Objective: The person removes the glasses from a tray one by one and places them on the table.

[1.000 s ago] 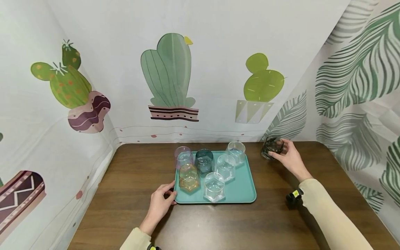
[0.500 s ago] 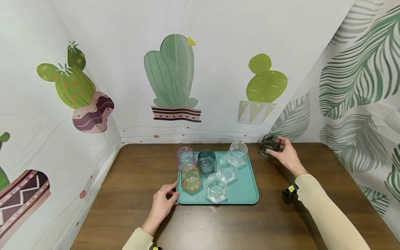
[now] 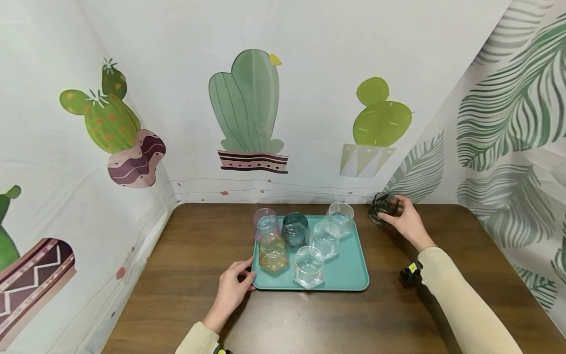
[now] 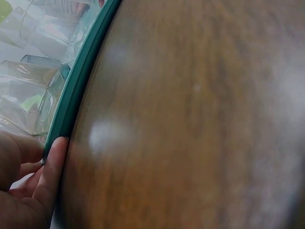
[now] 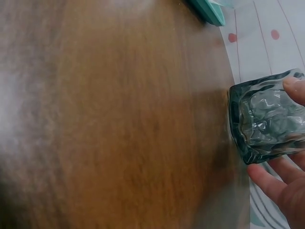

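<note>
My right hand (image 3: 411,221) holds a dark grey-green glass (image 3: 382,207) at the back of the table, right of the tray. In the right wrist view this thick, squarish glass (image 5: 269,119) lies between thumb and fingers, its base facing the table. At the front left corner of the turquoise tray (image 3: 347,278), my left hand (image 3: 232,290) pinches the rim; the left wrist view shows thumb and fingers on the tray edge (image 4: 78,86). Several glasses stand on the tray: amber (image 3: 273,258), purple-tinted (image 3: 266,226), dark blue (image 3: 295,231) and clear ones (image 3: 309,270).
The brown wooden table (image 3: 309,324) reaches back to a wall cloth (image 3: 309,123) printed with cacti and leaves. Two more clear glasses stand toward the tray's right back, one mid-tray (image 3: 326,241) and one near the corner (image 3: 340,219).
The head view has turned slightly left, so the scene sits further right. My right hand has brought the dark glass a little closer to the tray. My left hand stays at the tray corner.
</note>
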A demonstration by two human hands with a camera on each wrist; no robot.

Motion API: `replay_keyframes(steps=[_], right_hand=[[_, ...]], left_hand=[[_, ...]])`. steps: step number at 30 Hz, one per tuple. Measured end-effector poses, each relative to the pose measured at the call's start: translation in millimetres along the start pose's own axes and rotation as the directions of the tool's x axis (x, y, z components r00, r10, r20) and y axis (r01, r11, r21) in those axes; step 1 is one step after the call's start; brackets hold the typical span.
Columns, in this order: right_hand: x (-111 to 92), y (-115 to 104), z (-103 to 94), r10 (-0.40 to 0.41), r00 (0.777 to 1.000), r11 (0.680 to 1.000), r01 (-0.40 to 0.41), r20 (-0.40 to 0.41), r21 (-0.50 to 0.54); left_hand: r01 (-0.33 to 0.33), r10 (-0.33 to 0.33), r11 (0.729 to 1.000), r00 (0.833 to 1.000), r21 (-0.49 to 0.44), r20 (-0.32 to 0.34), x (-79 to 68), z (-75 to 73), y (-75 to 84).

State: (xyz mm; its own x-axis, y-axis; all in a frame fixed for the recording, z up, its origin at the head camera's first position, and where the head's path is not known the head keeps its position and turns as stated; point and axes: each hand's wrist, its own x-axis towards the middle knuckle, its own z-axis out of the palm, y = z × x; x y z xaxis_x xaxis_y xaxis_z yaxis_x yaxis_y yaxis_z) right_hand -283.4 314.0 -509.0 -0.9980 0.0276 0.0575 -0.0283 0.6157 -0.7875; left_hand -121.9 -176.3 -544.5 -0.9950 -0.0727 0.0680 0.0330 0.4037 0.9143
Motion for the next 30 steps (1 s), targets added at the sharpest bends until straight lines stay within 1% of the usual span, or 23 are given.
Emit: replay_keyframes(steps=[5,14,20,27,30], right_hand=[[1,3,-2.4,0.010,1.000,1.000,-0.010,0.006,0.000],[2,6,-7.4,0.017,0.999,0.999,-0.018,0.044,0.029],[3,8,-6.6,0.017,0.998,1.000,-0.017,0.067,0.005],[-5,7,-6.4,0.019,0.997,1.000,-0.019,0.077,-0.008],[-11,7,-6.6,0.004,0.997,1.000,-0.004,0.077,0.000]], left_hand=[[-0.006,0.006,1.000,1.000,-0.007,0.006,-1.1,1.1,-0.6],[-0.009,0.009,1.000,1.000,-0.016,0.012,-1.2,1.6,0.4],[-0.002,0.002,1.000,1.000,-0.024,0.011,0.1,1.1,-0.7],[0.005,-0.004,1.000,1.000,-0.026,0.015,0.6,0.2,-1.8],[0.008,-0.008,1.000,1.000,-0.027,0.008,0.6,-0.6,-2.1]])
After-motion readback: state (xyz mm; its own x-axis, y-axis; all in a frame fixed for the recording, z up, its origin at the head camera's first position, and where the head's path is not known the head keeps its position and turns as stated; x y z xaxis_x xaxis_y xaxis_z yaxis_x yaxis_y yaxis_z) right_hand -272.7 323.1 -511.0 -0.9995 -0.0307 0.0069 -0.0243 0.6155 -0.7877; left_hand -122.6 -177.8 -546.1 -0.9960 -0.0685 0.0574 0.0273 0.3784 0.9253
